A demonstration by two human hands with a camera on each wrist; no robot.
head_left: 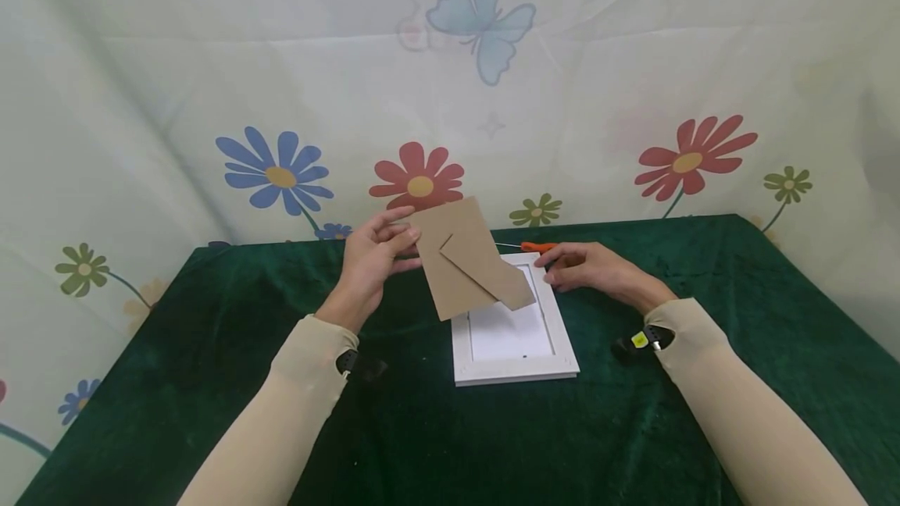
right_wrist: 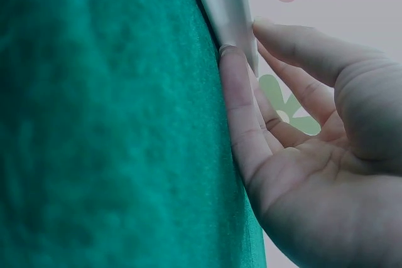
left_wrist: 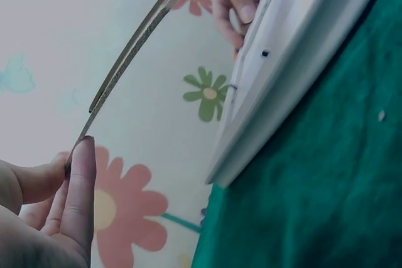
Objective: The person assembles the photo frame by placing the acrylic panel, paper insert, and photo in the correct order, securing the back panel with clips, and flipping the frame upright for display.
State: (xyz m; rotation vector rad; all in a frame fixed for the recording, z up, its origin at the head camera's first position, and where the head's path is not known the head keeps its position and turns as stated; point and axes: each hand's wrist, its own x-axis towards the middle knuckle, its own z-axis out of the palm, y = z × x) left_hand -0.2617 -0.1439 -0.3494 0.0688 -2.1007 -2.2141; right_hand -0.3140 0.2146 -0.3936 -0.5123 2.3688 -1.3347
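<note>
My left hand (head_left: 371, 256) pinches the left edge of a brown backing board (head_left: 450, 279) with a stand flap (head_left: 485, 264), held tilted above a white picture frame (head_left: 516, 367). In the left wrist view the board (left_wrist: 116, 70) appears edge-on between the thumb and fingers of the hand (left_wrist: 56, 211). The white frame lies on the green cloth, a white sheet (head_left: 509, 334) inside it. My right hand (head_left: 598, 270) holds the frame's upper right edge; in the right wrist view the thumb and fingers of that hand (right_wrist: 301, 130) grip the frame's rim (right_wrist: 229, 4).
An orange-handled tool (head_left: 537, 247) with a thin metal shaft lies behind the frame, near my right fingers. Dark green cloth (head_left: 422, 443) covers the table. A white curtain (head_left: 337, 84) with printed flowers and a butterfly hangs behind it.
</note>
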